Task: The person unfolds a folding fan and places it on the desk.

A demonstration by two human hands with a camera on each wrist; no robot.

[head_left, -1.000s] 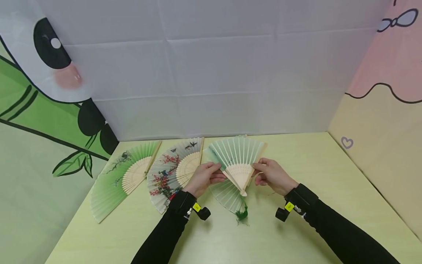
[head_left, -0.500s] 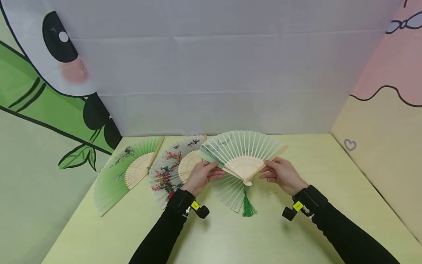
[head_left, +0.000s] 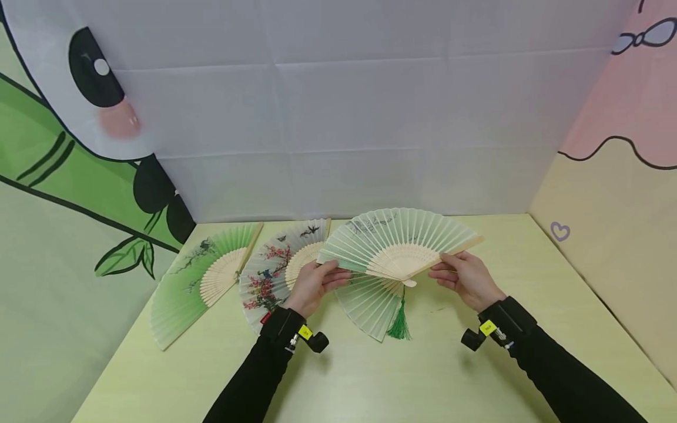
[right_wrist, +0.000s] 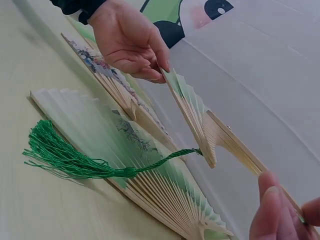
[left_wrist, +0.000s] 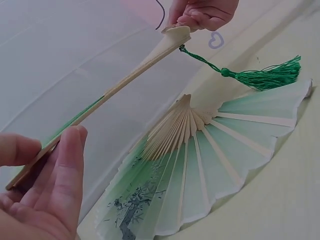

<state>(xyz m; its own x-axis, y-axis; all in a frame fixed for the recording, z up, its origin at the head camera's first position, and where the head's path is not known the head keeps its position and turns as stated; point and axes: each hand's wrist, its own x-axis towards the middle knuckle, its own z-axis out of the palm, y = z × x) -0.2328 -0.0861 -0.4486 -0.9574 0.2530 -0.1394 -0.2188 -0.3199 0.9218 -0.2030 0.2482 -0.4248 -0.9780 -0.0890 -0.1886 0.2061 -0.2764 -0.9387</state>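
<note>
A pale green folding fan (head_left: 409,226) is spread wide above the table, held by both hands. My left hand (head_left: 311,286) pinches its left outer rib between thumb and fingers, as the left wrist view shows. At the opposite outer rib, my right hand (head_left: 469,281) pinches with thumb and fingers. From the fan's pivot hangs a green tassel (left_wrist: 265,72). Beneath it, a second pale green fan (left_wrist: 200,180) lies spread on the table, partly hidden in the head view. Beside my left hand lies a white fan with red blossoms (head_left: 270,276).
A bright green fan (head_left: 198,288) lies spread at the far left of the pale table (head_left: 412,382). Behind the table stands a whitish cloth backdrop (head_left: 338,117), with printed side panels left and right.
The held fan has spread from a narrow wedge to a wide arc. My right hand has moved right with its outer rib, while my left hand has shifted slightly left.
</note>
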